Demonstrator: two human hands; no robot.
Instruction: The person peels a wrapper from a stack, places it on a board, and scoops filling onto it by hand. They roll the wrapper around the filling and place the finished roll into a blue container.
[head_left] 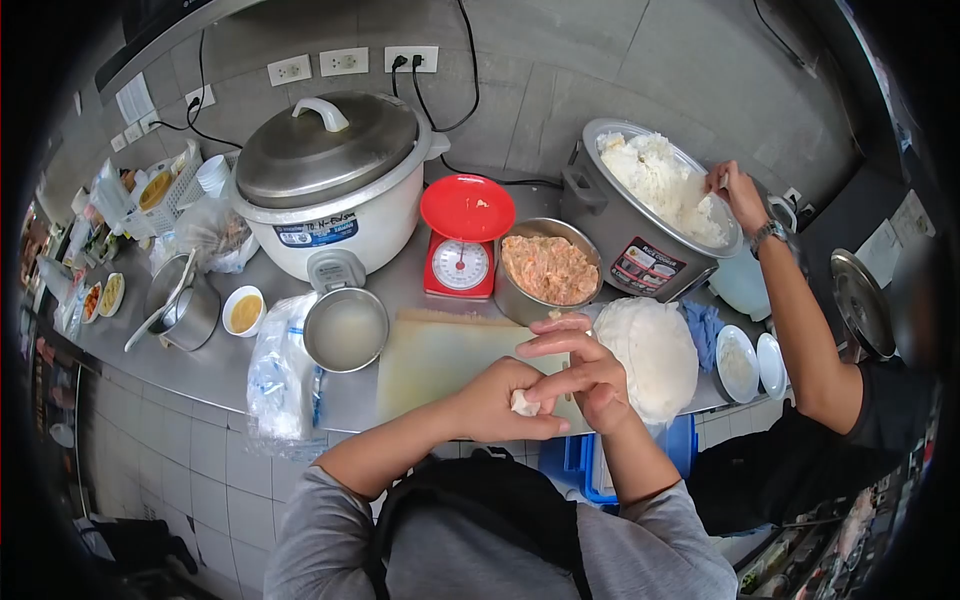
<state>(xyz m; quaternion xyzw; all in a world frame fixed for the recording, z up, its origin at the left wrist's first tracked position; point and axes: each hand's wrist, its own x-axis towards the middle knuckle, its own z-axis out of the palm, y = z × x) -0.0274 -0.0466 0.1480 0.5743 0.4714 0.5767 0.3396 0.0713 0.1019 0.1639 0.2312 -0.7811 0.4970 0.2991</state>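
My left hand [495, 400] is curled round a small whitish lump [525, 403] that shows at its fingers. Over it is my right hand [585, 372], its fingers spread and partly bent, one reaching to the lump. Both hands are above a pale green cutting board [430, 357]. Just beyond them stands a metal pot of pinkish minced filling [550, 268], and to the right lies a stack of round white wrappers [650, 355]. A red scale [462, 266] with a red plate [468, 207] stands behind the board.
A lidded rice cooker [325, 190] stands at back left. At back right, a co-worker's hand [738, 197] touches an open cooker of rice [650, 180]. A metal bowl of cloudy liquid [346, 330] and a plastic bag [280, 370] lie left of the board. A blue bin [682, 445] is below the edge.
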